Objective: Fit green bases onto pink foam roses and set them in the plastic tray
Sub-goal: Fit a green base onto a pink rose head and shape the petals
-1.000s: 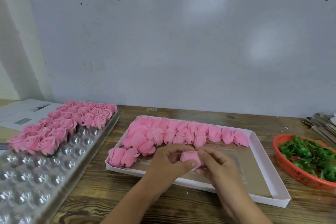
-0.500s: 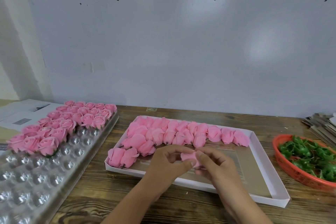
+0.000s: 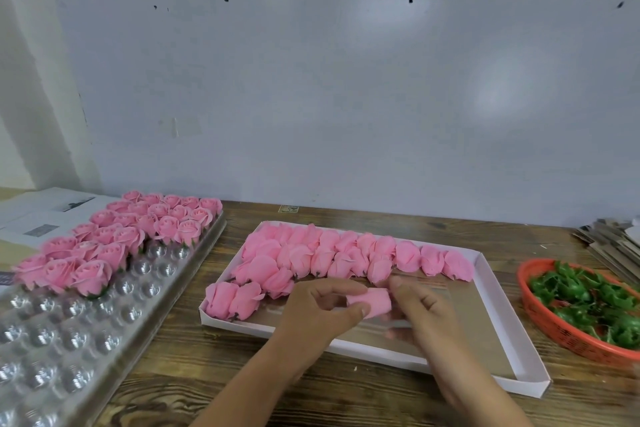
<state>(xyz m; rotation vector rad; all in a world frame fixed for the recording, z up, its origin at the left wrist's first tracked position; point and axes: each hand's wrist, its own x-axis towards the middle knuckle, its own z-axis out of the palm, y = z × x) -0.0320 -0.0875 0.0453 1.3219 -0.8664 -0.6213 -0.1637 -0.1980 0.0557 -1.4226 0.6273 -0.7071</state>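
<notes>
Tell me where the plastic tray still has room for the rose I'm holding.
The plastic tray: its far-left cells are crowded with finished roses; the bare cells run along its near and right side, beside the white box. Both hands, left hand and right hand, hold the rose over that box.

Two bare forearms enter from six o'clock. The left hand (image 3: 320, 314) and right hand (image 3: 424, 317) wear no gloves, rings or sleeves.

A: Where are we working?
B: At a small craft assembly bench. We note a wooden table (image 3: 346, 392) against a bare wall panel (image 3: 329, 97), a blister tray (image 3: 69, 340) of finished roses (image 3: 138, 236), a box (image 3: 519, 357) of loose roses, a basket (image 3: 554, 329) of green bases (image 3: 588, 302).
</notes>
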